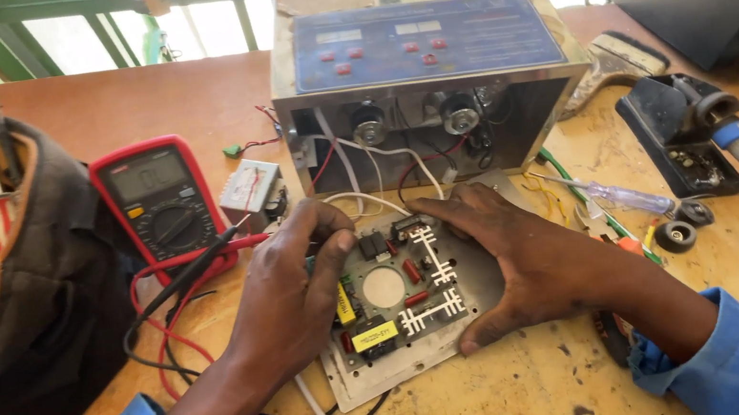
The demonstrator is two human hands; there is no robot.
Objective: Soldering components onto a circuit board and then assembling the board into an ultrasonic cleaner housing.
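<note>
Both hands press on the circuit board (396, 295) near the tabletop's front edge: your left hand (290, 291) pinches, it seems, a component at its back-left, your right hand (521, 258) lies flat. Keep the wires to the metal box (425, 55) slack.

Both hands (290, 291) (521, 258) rest on circuit board (397, 300)
</note>
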